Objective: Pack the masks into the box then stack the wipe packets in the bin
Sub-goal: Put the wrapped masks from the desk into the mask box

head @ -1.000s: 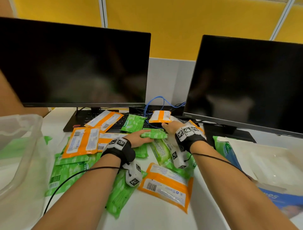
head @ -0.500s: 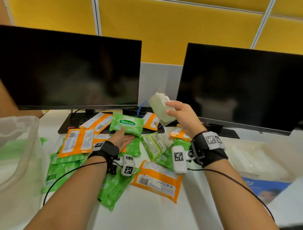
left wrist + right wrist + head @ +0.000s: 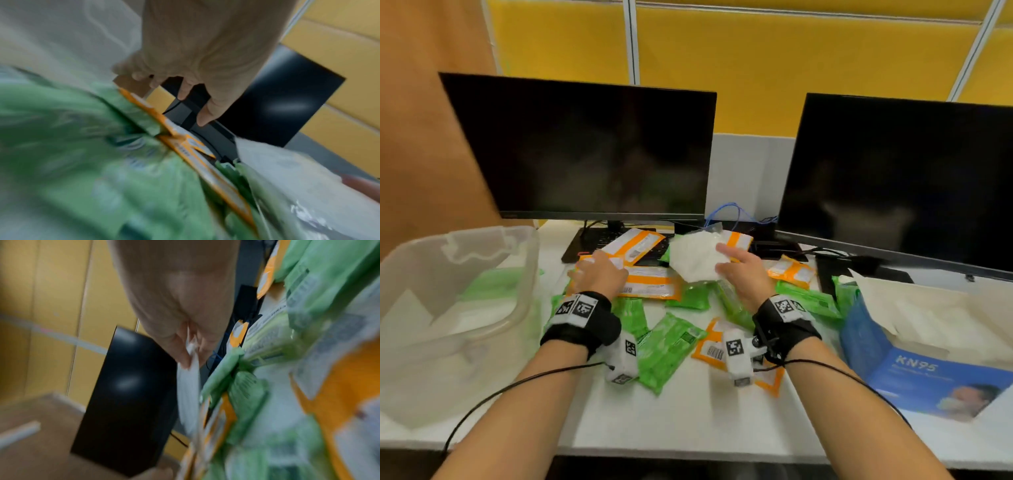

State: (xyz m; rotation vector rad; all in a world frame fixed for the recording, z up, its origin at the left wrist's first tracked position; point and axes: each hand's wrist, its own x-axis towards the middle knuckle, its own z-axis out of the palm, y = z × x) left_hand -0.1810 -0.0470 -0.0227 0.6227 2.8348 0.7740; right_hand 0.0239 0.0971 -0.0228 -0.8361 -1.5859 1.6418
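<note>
Clear plastic bin (image 3: 462, 274): it stands at the far left of the desk (image 3: 688, 421), with what looks like some green showing through its wall; you have not started stacking wipes in earnest, as I judge it.
Your left hand (image 3: 599, 274): it hovers low over an orange packet (image 3: 650, 282) in the pile with its fingers loosely spread, holding nothing; the left wrist view shows the fingers (image 3: 203, 116) straight and apart.
Wipe packets: green packets (image 3: 667, 349) and orange ones lie scattered across the middle of the desk, overlapping, some resting on the keyboard (image 3: 613, 240) under the left monitor (image 3: 592, 150).
Mask (image 3: 697, 255): a white mask in a clear wrapper, lifted above the pile at the middle of the desk, well apart from the box.
Your right hand (image 3: 739, 274): it pinches the mask by its near right edge; in the right wrist view the thumb and fingers (image 3: 180, 353) close on the thin white edge.
Step in hand: packing masks, as I read it; this one is picked out of the wipes but not yet carried over.
Box (image 3: 893, 359): the blue KN95 carton lies open at the far right, with white wrapped masks apparently already in it.
Next move: you need to swing the mask rightward over the packets and lay it flat inside the open box. Keep the pinch firm, since the wrapper looks slippery, and clear the raised flap on the way in.
After that: check the pile for any mask left under the packets before you turn to the bin.
</note>
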